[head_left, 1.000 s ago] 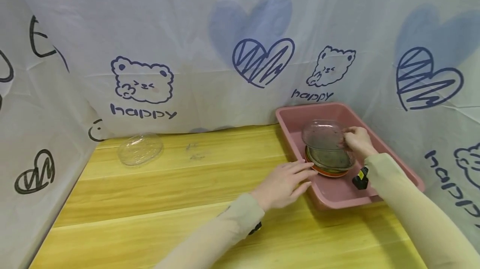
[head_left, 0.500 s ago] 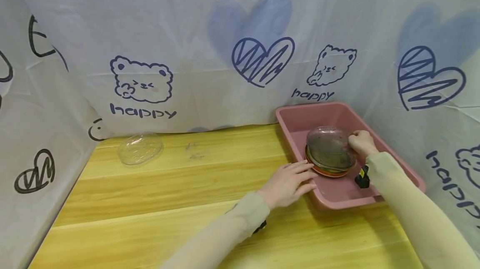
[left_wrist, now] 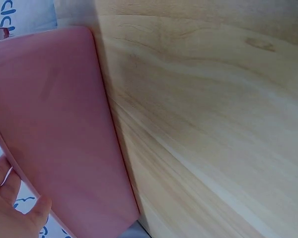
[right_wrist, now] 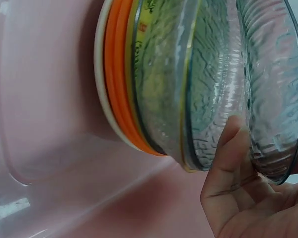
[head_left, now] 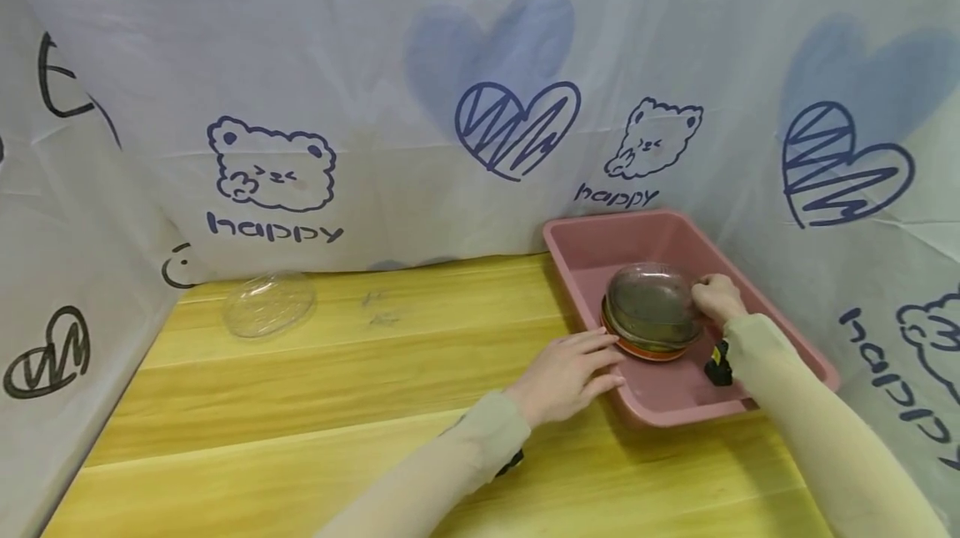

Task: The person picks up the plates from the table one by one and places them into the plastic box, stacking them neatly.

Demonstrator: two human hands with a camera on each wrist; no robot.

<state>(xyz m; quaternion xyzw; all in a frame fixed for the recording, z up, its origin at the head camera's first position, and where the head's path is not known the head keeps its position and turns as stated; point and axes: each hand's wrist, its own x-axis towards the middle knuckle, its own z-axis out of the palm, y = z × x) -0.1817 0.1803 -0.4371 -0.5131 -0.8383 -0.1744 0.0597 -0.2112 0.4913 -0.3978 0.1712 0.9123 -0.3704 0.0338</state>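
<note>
My right hand (head_left: 717,298) pinches the right edge of a clear glass dish (head_left: 651,292), which sits over a stack inside a pink basin. In the right wrist view the held dish (right_wrist: 275,84) has fingertips beneath its rim, close above another clear dish (right_wrist: 164,94). Below come a yellowish layer, an orange plate (right_wrist: 118,74) and a pale rim at the bottom of the stack. My left hand (head_left: 562,375) rests with fairly straight fingers on the left rim of the pink basin (head_left: 566,275). Its fingers (left_wrist: 7,186) show by that rim in the left wrist view.
Another clear dish (head_left: 270,304) lies on the far left of the wooden table (head_left: 337,404). A printed cloth (head_left: 390,104) hangs behind the table and along both sides. The basin stands near the cloth at the right.
My right hand has brought the clear dish lower and slightly nearer, so it now covers more of the stack. The left hand has stayed at the basin rim. The head view has shifted slightly.
</note>
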